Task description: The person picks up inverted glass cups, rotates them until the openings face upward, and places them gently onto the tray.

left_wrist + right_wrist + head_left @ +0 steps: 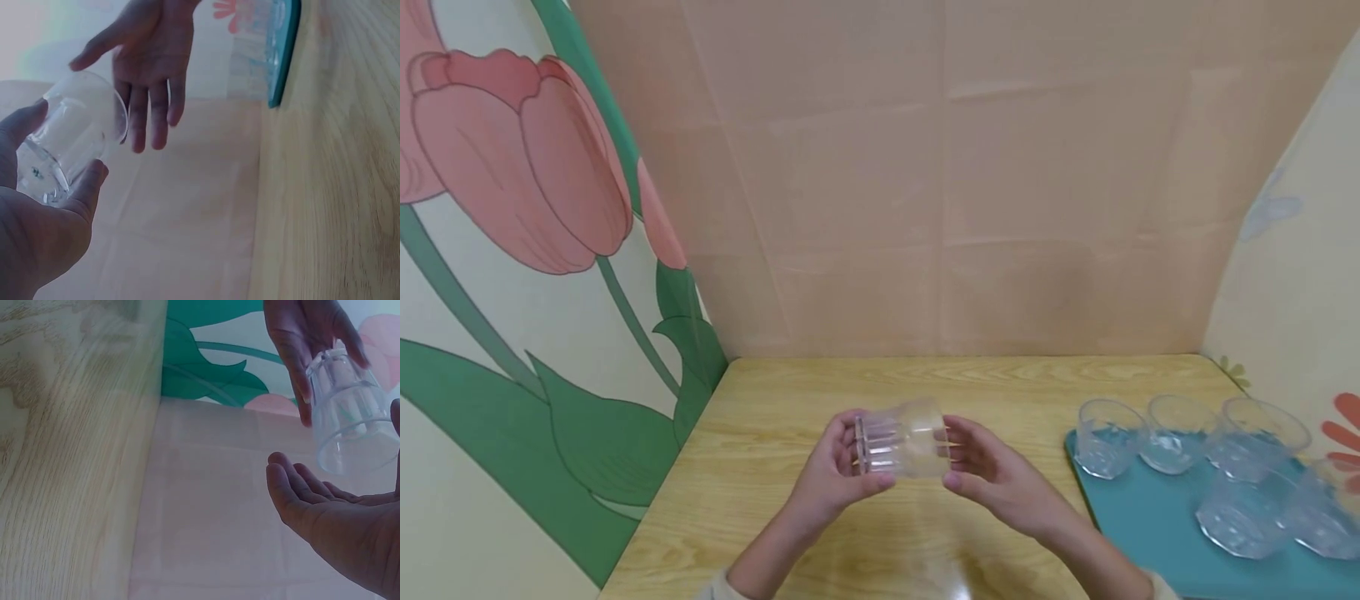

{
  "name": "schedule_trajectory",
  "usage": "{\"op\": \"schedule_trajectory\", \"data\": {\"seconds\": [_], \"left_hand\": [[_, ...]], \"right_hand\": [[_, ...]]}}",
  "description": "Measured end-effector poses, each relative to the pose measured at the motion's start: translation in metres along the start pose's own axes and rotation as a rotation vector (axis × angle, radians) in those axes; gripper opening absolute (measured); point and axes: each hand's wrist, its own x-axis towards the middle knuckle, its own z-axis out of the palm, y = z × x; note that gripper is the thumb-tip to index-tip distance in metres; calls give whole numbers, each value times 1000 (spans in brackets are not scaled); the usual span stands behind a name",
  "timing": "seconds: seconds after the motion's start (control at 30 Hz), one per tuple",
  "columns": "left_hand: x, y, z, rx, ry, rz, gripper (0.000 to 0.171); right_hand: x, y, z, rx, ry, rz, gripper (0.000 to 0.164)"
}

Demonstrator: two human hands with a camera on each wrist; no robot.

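A clear faceted glass tumbler (pixel 901 440) lies sideways in the air above the wooden table, its base toward the left and its rim toward the right. My left hand (pixel 829 477) grips it round the base end, thumb on the near side and fingers behind. At the rim end, my right hand (pixel 1011 487) is held with thumb and fingers spread around the mouth. The left wrist view shows the right palm (pixel 156 56) facing the tumbler (pixel 78 115) with straight fingers. In the right wrist view, the relaxed right fingers (pixel 300 487) stand just below the rim.
On the right, a teal tray (pixel 1150 533) carries several clear glasses, among them a front one (pixel 1247 517) and a back-left one (pixel 1108 442). A beige sheet (pixel 962 208) hangs behind the wooden table (pixel 737 442). Tulip-printed panels (pixel 512 167) flank the left side.
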Motion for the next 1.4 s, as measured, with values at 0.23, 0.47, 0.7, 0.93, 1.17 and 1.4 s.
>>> {"op": "schedule_trajectory", "data": {"seconds": [0.23, 0.47, 0.7, 0.93, 1.17, 1.4], "left_hand": [[1, -4, 5, -12, -24, 22, 84], [1, -9, 6, -35, -54, 58, 82], [0, -10, 9, -40, -76, 93, 82], [1, -13, 12, -60, -90, 117, 80], [3, -15, 15, -51, -108, 105, 81], [3, -14, 17, -47, -115, 51, 87]], "right_hand": [[0, -3, 1, 18, -19, -8, 70], [-1, -5, 1, 35, -36, 7, 73], [-1, -6, 2, 73, -65, -16, 73], [-1, -6, 1, 85, -57, -4, 73], [-1, -7, -2, 77, -71, -8, 69], [-3, -5, -3, 87, -48, -13, 63]]}}
